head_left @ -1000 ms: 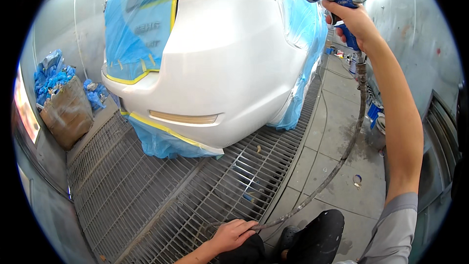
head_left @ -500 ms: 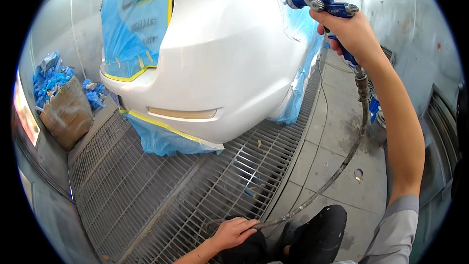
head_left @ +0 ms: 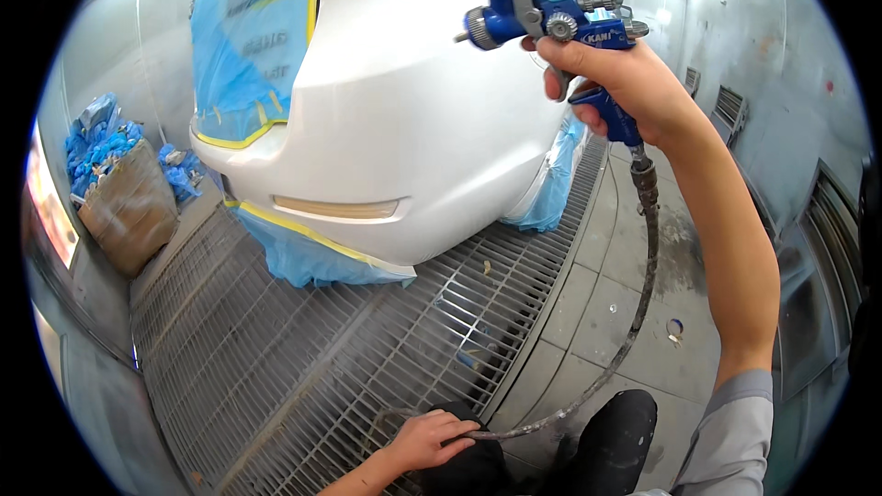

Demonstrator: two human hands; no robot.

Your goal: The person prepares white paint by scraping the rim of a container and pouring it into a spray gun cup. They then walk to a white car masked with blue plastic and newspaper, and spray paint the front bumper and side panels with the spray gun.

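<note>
My right hand (head_left: 629,83) is raised at the upper right, wrapped round the handle of a blue and silver spray gun (head_left: 501,23). The gun's nozzle points left, across the white rear bumper (head_left: 432,119) of a car. On top of the gun sits a cup, cut off by the upper edge. A dark, paint-stained air hose (head_left: 634,335) hangs from the handle and curves down to my left hand (head_left: 427,439). That hand rests low by my knee, its fingers closed over the hose. Blue masking film (head_left: 243,55) edged with yellow tape (head_left: 241,143) covers the car around the bumper.
Metal floor grating (head_left: 276,367) runs under the car, with grey floor tiles (head_left: 597,312) to its right. A cardboard box (head_left: 133,211) heaped with crumpled blue film stands at the left wall. A small ring-shaped thing (head_left: 675,326) lies on the tiles. A louvred vent (head_left: 831,239) is on the right wall.
My right hand and the spray gun have moved left and slightly down, in front of the bumper's upper right part. The hose has swung left with them. My left hand has barely shifted.
</note>
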